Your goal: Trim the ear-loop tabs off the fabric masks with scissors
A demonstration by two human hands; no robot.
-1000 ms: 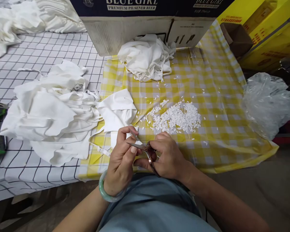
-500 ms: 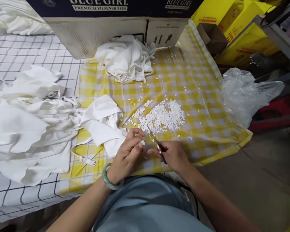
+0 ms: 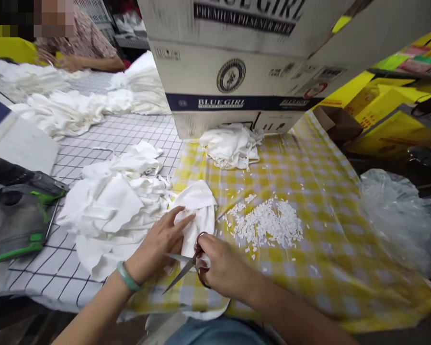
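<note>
My right hand (image 3: 227, 266) grips scissors (image 3: 181, 275) with reddish-brown handles, their blades spread and pointing left. A bit of white cloth shows beside the handles; whether the hand holds it too I cannot tell. My left hand (image 3: 161, 247), with a green bangle at the wrist, lies over a white garment (image 3: 201, 203), index and middle fingers stretched out and apart on it. Its thumb is hidden. Left of it spreads a heap of white garments (image 3: 107, 201). To the right lies a scatter of small white cut pieces (image 3: 269, 223) on the yellow checked cloth (image 3: 309, 182).
Tall beer cartons (image 3: 233, 72) stand at the back, with a white garment bundle (image 3: 233, 146) before them. A black-and-green device (image 3: 21, 211) sits at the left. Clear plastic (image 3: 398, 215) hangs at the right edge. Across the table sits another person (image 3: 89, 36) near white garments.
My left hand has moved left from the pile's near edge onto the white garment, its fingers unfolding. My right hand followed leftward, and the scissors now point left. The view has widened toward the left.
</note>
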